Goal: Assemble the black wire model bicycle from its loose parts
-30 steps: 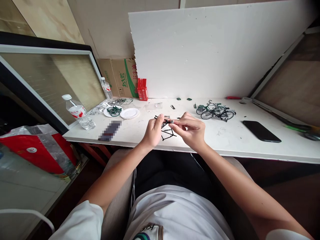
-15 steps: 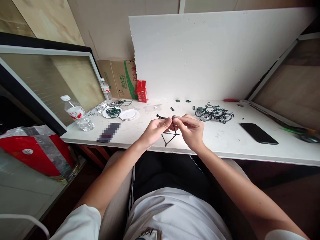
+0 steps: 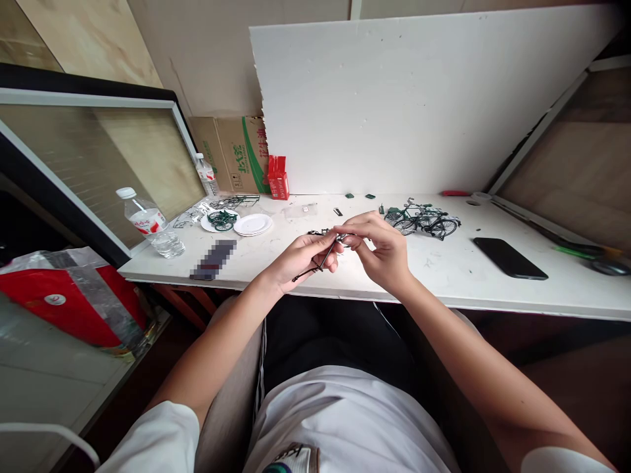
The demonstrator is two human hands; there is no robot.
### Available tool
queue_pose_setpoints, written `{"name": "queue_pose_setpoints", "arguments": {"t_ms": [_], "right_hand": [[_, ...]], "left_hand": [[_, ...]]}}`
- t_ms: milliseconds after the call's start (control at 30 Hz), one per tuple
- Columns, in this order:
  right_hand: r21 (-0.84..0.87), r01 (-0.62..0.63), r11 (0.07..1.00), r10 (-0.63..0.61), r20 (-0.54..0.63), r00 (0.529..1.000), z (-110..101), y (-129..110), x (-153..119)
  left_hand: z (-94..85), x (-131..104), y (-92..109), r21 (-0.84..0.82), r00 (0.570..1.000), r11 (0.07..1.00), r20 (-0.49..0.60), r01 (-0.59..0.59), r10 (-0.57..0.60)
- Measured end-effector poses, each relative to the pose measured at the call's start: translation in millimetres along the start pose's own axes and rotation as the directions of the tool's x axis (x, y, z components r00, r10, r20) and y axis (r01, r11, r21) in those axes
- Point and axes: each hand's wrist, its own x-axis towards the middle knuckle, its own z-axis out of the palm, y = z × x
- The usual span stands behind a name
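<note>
Above the front edge of the table my left hand (image 3: 302, 260) is closed round a thin black model bicycle frame (image 3: 316, 268). One dark end of it slants down toward the wrist. My right hand (image 3: 382, 253) meets the left at the frame's upper end, thumb and fingers pinched together. A small silvery part (image 3: 344, 238) shows at these fingertips; the fingers hide most of it. Assembled model bicycles (image 3: 422, 222) stand on the table beyond my right hand.
A black phone (image 3: 511, 258) lies at the right. To the left are white plates (image 3: 253, 224), one bearing green bicycle parts (image 3: 221, 220), and a water bottle (image 3: 150, 223). A red box (image 3: 279, 178) stands by the white board (image 3: 394, 105) at the back.
The black frame has turned: its struts hung below the fingers and now lie slanted across my left hand. My right hand has risen slightly and its fingers have shifted over the joint.
</note>
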Motion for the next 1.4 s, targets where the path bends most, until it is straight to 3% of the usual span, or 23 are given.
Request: {"name": "queue_pose_setpoints", "arguments": {"t_ms": [233,400,500,633,733,833,1000,1167,1267,1400], "right_hand": [[-0.041,0.056,0.998,-0.057,-0.01,0.998,-2,-5,3],[-0.047,0.028,0.999,-0.029,-0.016,0.999,-5,-2,4],[0.009,-0.031,0.999,0.031,-0.034,0.999,-6,0,5],[0.166,-0.171,0.971,0.185,-0.073,0.98,-6,3,7],[0.225,-0.22,0.949,0.246,-0.095,0.965,-6,3,9],[0.24,-0.226,0.944,0.258,-0.109,0.96,-5,3,9],[0.21,-0.242,0.947,0.273,-0.134,0.953,-2,6,6],[0.125,-0.267,0.956,0.285,-0.154,0.946,6,24,0],[0.072,-0.249,0.966,0.255,-0.101,0.962,7,38,-3],[0.048,-0.252,0.966,0.248,0.082,0.965,2,61,-4]], "left_hand": [[0.8,-2,0,0.02,0.999,1.0,0.04,0.011,-0.012],[-10.5,-1,6,0.133,0.998,0.989,0.014,0.058,-0.061],[-23.2,4,6,0.117,0.996,0.989,-0.028,0.093,-0.09],[-36.4,11,4,0.017,0.99,0.999,-0.138,0.037,-0.035],[-39.6,13,1,-0.058,0.988,0.998,-0.156,-0.001,-0.008],[-36.9,16,-10,-0.104,0.989,0.992,-0.139,-0.064,0.049],[-19.1,18,-33,0.018,0.996,0.997,-0.042,-0.077,0.078],[-5.5,17,-35,-0.013,0.988,0.989,-0.04,-0.147,0.147],[-8.5,22,-39,-0.029,0.974,0.985,-0.16,-0.168,0.161],[-20.0,30,-47,-0.071,0.961,0.986,-0.245,-0.153,0.132]]}}
